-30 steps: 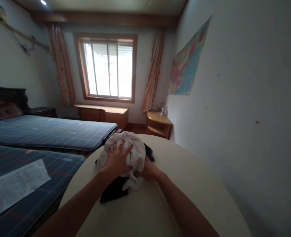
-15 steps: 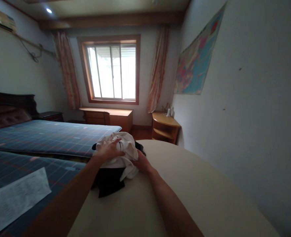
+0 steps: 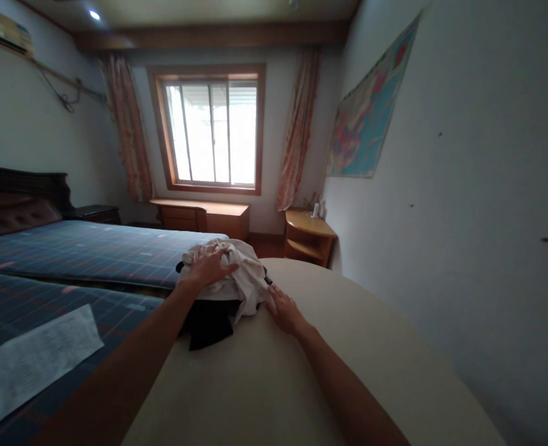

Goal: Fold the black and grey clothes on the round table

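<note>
A crumpled white cloth garment (image 3: 246, 266) lies in a heap on the far left part of the round cream table (image 3: 348, 347). Black fabric (image 3: 211, 328) sticks out from under it toward me, and dark bits show at its sides. My left hand (image 3: 211, 267) rests on top of the white garment with its fingers spread. At the heap's right edge, my right hand (image 3: 284, 310) lies low by the tabletop, fingers stretched out and touching the cloth. What the folds cover is hidden.
To the left are two blue plaid mattresses (image 3: 116, 244), with a sheet of paper (image 3: 44, 362) on the nearer one. A corner shelf (image 3: 309, 226) and a desk (image 3: 227, 214) stand beyond the table. The white wall (image 3: 488, 186) runs along the right.
My right hand has come out from behind the white cloth and moved right, its fingers now showing. The cloth has spread a little to the right. My left hand stays on top.
</note>
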A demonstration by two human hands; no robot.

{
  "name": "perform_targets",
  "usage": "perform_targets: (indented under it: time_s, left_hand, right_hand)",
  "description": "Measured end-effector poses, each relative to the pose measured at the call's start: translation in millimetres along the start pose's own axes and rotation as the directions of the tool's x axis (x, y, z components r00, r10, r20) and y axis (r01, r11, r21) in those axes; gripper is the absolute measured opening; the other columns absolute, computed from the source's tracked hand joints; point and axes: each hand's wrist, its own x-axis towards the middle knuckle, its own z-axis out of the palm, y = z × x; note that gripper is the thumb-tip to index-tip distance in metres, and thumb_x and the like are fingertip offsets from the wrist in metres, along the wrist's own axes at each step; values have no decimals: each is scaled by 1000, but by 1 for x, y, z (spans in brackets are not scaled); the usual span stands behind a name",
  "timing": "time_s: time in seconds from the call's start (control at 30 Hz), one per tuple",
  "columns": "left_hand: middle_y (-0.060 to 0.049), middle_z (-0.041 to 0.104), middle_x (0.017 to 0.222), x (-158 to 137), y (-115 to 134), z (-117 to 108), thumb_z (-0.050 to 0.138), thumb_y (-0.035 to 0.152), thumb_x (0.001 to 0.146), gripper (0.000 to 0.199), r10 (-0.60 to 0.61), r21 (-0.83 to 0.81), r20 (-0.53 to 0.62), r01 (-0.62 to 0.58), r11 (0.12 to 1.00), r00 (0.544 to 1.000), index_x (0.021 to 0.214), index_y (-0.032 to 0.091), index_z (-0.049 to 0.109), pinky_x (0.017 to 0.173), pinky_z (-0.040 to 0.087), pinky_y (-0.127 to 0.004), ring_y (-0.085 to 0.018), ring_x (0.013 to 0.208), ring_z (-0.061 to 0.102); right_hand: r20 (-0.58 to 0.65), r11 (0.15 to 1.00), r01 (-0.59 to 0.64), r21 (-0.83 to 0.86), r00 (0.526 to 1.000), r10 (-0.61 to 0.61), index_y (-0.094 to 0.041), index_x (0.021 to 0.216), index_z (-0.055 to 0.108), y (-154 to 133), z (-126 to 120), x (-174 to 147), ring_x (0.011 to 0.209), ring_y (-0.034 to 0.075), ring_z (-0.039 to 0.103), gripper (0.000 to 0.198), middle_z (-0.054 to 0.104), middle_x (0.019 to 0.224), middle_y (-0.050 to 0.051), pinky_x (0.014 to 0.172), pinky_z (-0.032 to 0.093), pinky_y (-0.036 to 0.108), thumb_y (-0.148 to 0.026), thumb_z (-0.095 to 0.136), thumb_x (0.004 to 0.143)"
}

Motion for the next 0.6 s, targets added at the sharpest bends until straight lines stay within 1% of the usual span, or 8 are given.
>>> perform_targets:
  time_s: [0.07,0.13,0.17,0.23,0.3,0.37,0.5,0.6]
  left_hand:
    - [-11,33,157,-11,15,-8,58,66,79,76,14,34,-136,-9,999,991,143,26,47,115,17,-60,-44,146,18]
    - [-9,30,159,-27,37,-13,57,58,84,69,64,45,-277,-54,998,959,143,25,45,119,11,-57,-39,149,12]
    - [-8,30,159,-37,50,-12,55,52,87,61,108,35,-321,-102,994,941,141,24,46,120,11,-55,-36,149,12]
    - [-10,34,156,-60,81,-3,50,36,91,47,213,-19,-340,-233,972,916,135,21,51,121,15,-49,-30,147,22]
    - [-10,42,151,-85,111,17,49,28,91,40,350,-108,-259,-387,916,900,130,19,54,119,24,-41,-25,142,33]
    - [-11,46,148,-111,135,47,53,29,90,45,418,-206,-160,-445,872,894,134,18,52,117,31,-40,-25,138,40]
    - [-13,53,143,-152,156,101,55,28,90,48,384,-289,24,-361,887,923,136,16,52,114,35,-43,-26,134,46]
    - [-11,57,139,-166,153,117,50,26,93,38,428,-288,74,-391,874,901,130,20,58,113,36,-43,-25,132,48]
  right_hand:
    - [26,998,-11,-57,1000,12,-22,149,38,10,-12,-26,144,28,32,56,32,158,13,116,25,53,-39,45,97]
    - [49,993,-26,-115,998,32,-23,149,39,20,-25,-52,145,28,31,54,32,158,12,116,24,53,-42,43,98]
    - [57,990,-39,-138,997,48,-23,148,41,24,-30,-63,145,28,31,53,33,158,12,116,23,53,-42,41,98]
    - [78,981,-80,-176,992,95,-21,146,45,29,-40,-86,144,28,33,51,36,156,12,116,23,53,-42,36,100]
    - [114,968,-135,-210,980,162,-21,143,48,31,-46,-106,143,30,34,51,39,155,12,115,24,55,-43,32,100]
    - [142,952,-189,-241,964,227,-21,144,49,29,-49,-125,144,31,33,53,39,155,11,115,23,55,-45,33,100]
    - [102,939,-236,-251,958,268,-21,148,43,21,-49,-153,146,29,27,59,34,158,8,119,17,51,-50,34,98]
    - [67,944,-244,-223,962,264,-19,146,45,17,-50,-165,146,25,26,60,35,157,8,120,14,45,-50,33,97]
